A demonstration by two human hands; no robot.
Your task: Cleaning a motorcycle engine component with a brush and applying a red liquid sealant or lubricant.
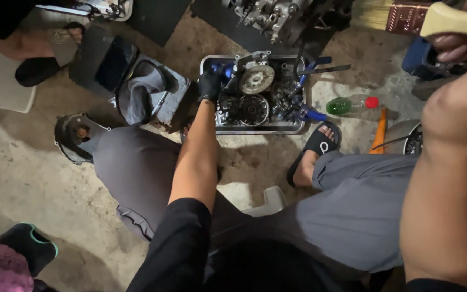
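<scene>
My gloved left hand (pixel 210 85) reaches into the metal tray (pixel 298 127), grip unclear; right hand (pixel 452 46), upper right, clasps a paintbrush (pixel 449 20) clear of the parts.

I see a rough concrete floor (pixel 33 162), stained w/ dark patches, lit unevenly from above; a pale plastic stool (pixel 270 201) sits under me, a black mat (pixel 158 19) at far edge
</scene>
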